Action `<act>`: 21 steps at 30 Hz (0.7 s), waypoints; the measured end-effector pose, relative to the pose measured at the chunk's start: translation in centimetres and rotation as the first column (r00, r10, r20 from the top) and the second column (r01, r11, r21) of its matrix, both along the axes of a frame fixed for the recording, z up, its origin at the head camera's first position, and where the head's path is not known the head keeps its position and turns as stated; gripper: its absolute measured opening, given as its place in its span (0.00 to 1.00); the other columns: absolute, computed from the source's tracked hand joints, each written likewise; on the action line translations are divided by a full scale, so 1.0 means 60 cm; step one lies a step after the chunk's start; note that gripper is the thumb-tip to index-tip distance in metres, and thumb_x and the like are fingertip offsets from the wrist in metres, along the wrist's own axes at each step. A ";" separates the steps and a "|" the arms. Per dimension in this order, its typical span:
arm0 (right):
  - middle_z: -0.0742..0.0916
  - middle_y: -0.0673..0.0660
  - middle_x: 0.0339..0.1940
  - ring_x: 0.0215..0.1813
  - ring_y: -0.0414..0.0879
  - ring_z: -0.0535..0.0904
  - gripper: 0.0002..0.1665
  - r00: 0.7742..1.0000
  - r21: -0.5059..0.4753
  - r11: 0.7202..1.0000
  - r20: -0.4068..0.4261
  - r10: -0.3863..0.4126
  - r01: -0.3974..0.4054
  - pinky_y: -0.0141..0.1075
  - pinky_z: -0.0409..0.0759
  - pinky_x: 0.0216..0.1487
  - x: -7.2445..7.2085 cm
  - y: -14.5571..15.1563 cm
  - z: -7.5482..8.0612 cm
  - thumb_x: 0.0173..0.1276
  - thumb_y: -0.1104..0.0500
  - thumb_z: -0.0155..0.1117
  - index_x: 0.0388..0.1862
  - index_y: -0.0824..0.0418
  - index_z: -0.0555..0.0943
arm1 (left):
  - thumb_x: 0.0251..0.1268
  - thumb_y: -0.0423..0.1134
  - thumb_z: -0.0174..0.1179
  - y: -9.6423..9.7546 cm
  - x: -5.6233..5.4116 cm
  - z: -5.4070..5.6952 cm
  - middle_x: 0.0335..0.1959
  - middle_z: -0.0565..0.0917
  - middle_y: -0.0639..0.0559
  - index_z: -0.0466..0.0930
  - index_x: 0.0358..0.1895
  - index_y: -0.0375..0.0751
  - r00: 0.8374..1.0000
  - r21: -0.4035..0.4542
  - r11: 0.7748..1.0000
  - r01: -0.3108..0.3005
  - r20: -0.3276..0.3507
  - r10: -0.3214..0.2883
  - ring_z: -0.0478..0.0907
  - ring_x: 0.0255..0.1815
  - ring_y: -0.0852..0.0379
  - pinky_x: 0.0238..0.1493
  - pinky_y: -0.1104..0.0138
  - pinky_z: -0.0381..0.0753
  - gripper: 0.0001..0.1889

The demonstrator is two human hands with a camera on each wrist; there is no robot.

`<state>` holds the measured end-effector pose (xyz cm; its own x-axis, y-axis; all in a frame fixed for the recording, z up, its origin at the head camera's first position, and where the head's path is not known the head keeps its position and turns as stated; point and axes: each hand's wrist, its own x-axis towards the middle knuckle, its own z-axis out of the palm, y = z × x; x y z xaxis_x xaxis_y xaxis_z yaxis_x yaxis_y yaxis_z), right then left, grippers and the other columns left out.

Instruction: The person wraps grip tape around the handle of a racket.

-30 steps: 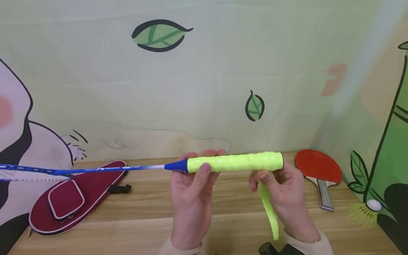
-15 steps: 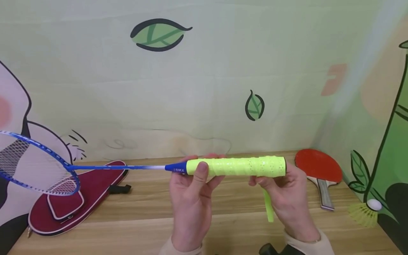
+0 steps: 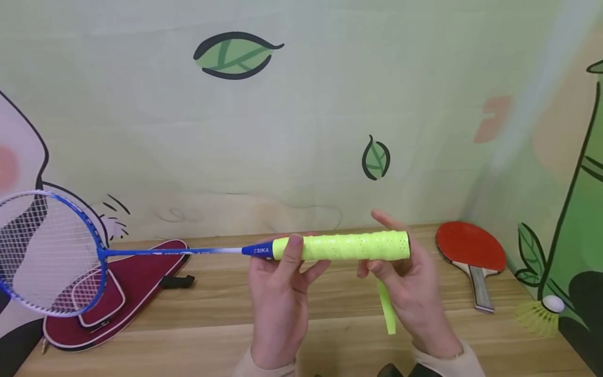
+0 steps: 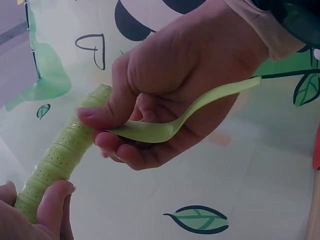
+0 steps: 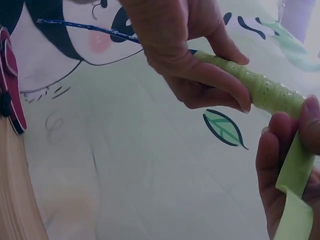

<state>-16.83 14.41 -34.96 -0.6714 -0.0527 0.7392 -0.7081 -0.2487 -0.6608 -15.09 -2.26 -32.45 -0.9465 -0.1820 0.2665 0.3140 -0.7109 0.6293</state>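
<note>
A blue and white badminton racket (image 3: pixel 175 252) spans the head view, its strung head at the left. Bright yellow-green overgrip tape (image 3: pixel 350 246) is wound in overlapping turns along its handle. My left hand (image 3: pixel 279 309) holds the handle near the blue cone, thumb on top and fingers behind. At the butt end, my right hand (image 3: pixel 414 298) pinches the tape between thumb and fingers, its index finger raised behind the handle. A loose tape tail (image 3: pixel 387 311) hangs below that hand. In the right wrist view the tail (image 5: pixel 295 215) is folded over.
A dark red racket cover (image 3: pixel 141 285) lies on the wooden table (image 3: pixel 207 335) at the left, under the racket head. At the right are a red table tennis bat (image 3: pixel 471 246) and a yellow shuttlecock (image 3: pixel 542 314). A printed cloth (image 3: pixel 301 120) stands behind.
The racket has turned about its length, so its head now shows its face instead of its edge. My right hand's index finger has lifted, and the hand has shifted slightly left.
</note>
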 end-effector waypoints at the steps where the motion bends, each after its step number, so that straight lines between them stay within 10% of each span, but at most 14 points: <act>1: 0.85 0.56 0.34 0.29 0.46 0.82 0.22 1.000 0.002 1.000 0.002 0.011 -0.011 0.33 0.84 0.34 0.000 0.000 0.000 0.65 0.68 0.64 0.57 0.75 0.74 | 0.69 0.32 0.59 0.000 0.000 0.000 0.35 0.82 0.45 0.69 0.40 0.36 1.000 -0.006 1.000 -0.004 0.013 0.004 0.83 0.37 0.53 0.38 0.57 0.87 0.07; 6: 0.85 0.57 0.31 0.28 0.46 0.80 0.14 1.000 0.008 1.000 0.023 -0.012 0.012 0.32 0.82 0.32 0.003 0.000 0.000 0.68 0.70 0.60 0.51 0.74 0.76 | 0.71 0.36 0.58 0.004 0.002 0.001 0.36 0.82 0.45 0.69 0.37 0.39 0.999 -0.058 0.998 -0.003 0.048 0.006 0.83 0.40 0.51 0.43 0.53 0.86 0.07; 12: 0.84 0.55 0.25 0.28 0.47 0.79 0.05 0.973 0.065 0.992 0.200 -0.119 0.108 0.34 0.81 0.33 0.013 0.008 0.005 0.70 0.67 0.60 0.43 0.65 0.77 | 0.71 0.27 0.50 0.006 0.005 0.003 0.48 0.83 0.40 0.71 0.46 0.44 0.992 0.025 0.994 0.105 -0.078 -0.103 0.75 0.59 0.39 0.62 0.55 0.75 0.08; 21: 0.88 0.56 0.35 0.34 0.48 0.86 0.12 0.990 0.001 0.999 0.134 -0.038 0.039 0.39 0.86 0.43 0.005 0.018 0.006 0.64 0.69 0.66 0.45 0.74 0.80 | 0.71 0.26 0.52 0.003 0.007 0.000 0.44 0.85 0.43 0.70 0.45 0.40 0.991 0.003 0.996 0.089 -0.100 -0.088 0.81 0.53 0.39 0.54 0.56 0.82 0.06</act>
